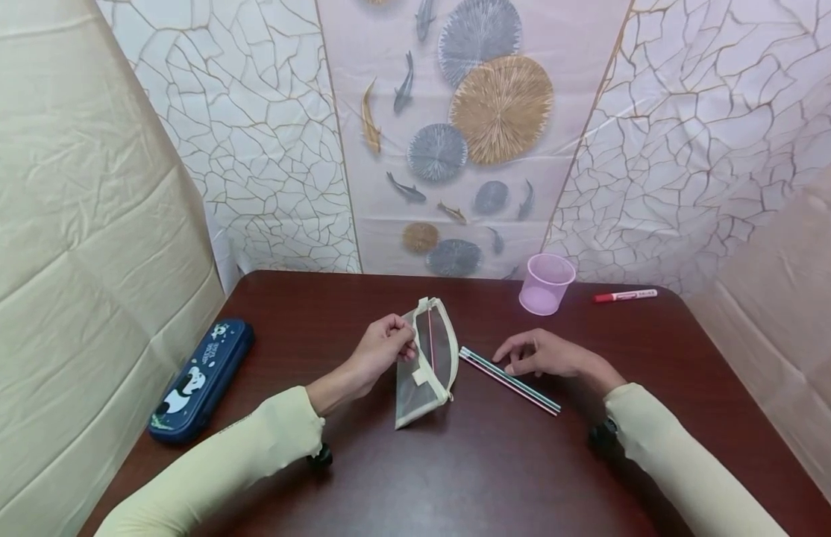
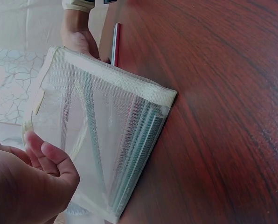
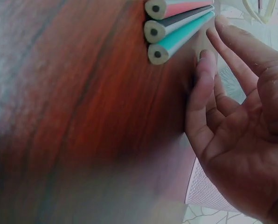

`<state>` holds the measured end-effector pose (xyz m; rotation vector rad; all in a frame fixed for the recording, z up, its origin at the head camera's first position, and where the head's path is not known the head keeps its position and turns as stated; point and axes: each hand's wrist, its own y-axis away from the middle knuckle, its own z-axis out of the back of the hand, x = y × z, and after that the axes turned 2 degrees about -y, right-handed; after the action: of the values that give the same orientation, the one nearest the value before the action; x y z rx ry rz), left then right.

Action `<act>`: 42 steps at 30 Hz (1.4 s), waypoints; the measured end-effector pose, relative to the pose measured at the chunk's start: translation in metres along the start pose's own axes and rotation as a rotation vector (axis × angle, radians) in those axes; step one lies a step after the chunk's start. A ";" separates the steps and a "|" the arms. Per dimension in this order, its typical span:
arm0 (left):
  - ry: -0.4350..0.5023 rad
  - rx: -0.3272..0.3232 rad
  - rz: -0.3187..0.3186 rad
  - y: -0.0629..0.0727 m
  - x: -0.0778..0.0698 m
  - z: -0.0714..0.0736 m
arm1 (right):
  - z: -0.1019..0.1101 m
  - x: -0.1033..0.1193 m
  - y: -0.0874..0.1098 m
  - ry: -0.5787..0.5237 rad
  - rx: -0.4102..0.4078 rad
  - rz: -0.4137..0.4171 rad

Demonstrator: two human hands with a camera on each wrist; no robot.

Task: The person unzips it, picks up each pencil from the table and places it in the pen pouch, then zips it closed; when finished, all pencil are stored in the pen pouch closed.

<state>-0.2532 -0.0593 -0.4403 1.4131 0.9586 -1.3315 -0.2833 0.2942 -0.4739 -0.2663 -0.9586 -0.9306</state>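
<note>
My left hand (image 1: pixel 378 350) pinches the edge of a see-through mesh zip pouch (image 1: pixel 412 399) with cream trim, holding it upright on the table with its mouth gaping. Through the mesh (image 2: pixel 99 116) in the left wrist view, several pencils show inside, teal, dark and reddish. Three pencils (image 1: pixel 512 382) lie side by side on the table to the right of the pouch. Their flat ends in the right wrist view are pink, black and teal. Beside them hovers my right hand (image 1: pixel 548 353), fingers loosely bent and holding nothing; whether a fingertip touches a pencil I cannot tell.
On the dark wooden table (image 1: pixel 456 477), a blue panda pencil case (image 1: pixel 201 380) lies at the left. A pink mesh cup (image 1: pixel 547 287) stands at the back right, with a red-capped marker (image 1: pixel 626 296) beyond it. Fabric walls enclose the back and sides.
</note>
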 end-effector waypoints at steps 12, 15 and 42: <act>0.004 0.003 0.016 0.002 -0.004 0.001 | -0.002 0.008 -0.001 0.031 -0.019 -0.010; 0.001 0.002 0.019 0.003 -0.003 0.001 | -0.001 0.010 -0.002 0.057 -0.018 -0.015; 0.019 -0.005 0.005 0.003 0.003 -0.001 | -0.010 0.022 -0.007 0.482 -0.193 -0.003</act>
<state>-0.2498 -0.0594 -0.4431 1.4261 0.9700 -1.3129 -0.2774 0.2717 -0.4634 -0.1904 -0.4268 -1.0309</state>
